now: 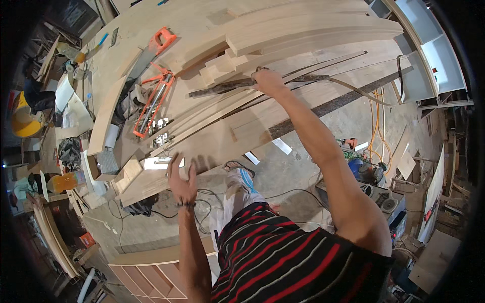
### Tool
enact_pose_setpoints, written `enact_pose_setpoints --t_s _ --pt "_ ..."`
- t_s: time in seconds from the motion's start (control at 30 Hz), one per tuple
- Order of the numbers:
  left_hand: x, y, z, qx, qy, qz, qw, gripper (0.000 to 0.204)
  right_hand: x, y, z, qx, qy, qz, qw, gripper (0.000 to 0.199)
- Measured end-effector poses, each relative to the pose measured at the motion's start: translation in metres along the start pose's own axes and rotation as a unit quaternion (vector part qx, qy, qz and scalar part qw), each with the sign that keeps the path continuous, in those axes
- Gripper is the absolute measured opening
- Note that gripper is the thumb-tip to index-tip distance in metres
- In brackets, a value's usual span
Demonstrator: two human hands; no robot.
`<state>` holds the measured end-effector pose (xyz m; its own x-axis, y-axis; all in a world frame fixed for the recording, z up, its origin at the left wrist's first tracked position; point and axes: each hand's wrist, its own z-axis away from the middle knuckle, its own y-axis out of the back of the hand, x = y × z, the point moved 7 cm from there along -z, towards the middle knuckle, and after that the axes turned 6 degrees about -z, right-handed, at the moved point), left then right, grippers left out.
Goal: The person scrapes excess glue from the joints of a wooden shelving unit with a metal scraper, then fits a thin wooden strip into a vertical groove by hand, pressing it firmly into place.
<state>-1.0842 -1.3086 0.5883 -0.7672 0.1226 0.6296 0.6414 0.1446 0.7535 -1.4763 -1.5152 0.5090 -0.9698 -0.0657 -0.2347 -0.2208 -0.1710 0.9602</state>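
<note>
My right hand (268, 81) reaches far over a workbench (202, 20) stacked with long pale wooden boards (303, 35) and grips a thin dark wooden strip (227, 87) that lies across them. My left hand (182, 179) hovers with fingers spread at the near edge of a wide board (217, 136), holding nothing. A thin curved sliver (361, 92) runs on from the dark strip to the right.
An orange caulking gun (151, 103) and an orange-handled handsaw (154, 45) lie on the bench's left part. Cables (202, 202) trail over the concrete floor. A machine (379, 194) stands at right, a wooden cabinet (151, 270) below, white shelving (434, 45) at upper right.
</note>
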Motion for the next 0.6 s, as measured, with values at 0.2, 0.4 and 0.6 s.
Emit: enact_pose_setpoints --t_s 0.2,0.4,0.6 --pt "0.048 -0.082 -0.068 -0.104 -0.045 0.048 0.992 0.058 0.007 -0.002 -0.001 0.008 0.04 -0.002 0.999 0.029" --pt "0.065 -0.14 -0.087 -0.181 -0.085 0.0 0.98 0.078 -0.012 0.027 0.02 0.127 0.142 -0.033 0.981 0.031" --pt "0.075 -0.169 -0.086 -0.243 -0.06 -0.151 0.956 0.087 -0.026 0.046 0.041 0.144 0.127 -0.087 0.978 0.029"
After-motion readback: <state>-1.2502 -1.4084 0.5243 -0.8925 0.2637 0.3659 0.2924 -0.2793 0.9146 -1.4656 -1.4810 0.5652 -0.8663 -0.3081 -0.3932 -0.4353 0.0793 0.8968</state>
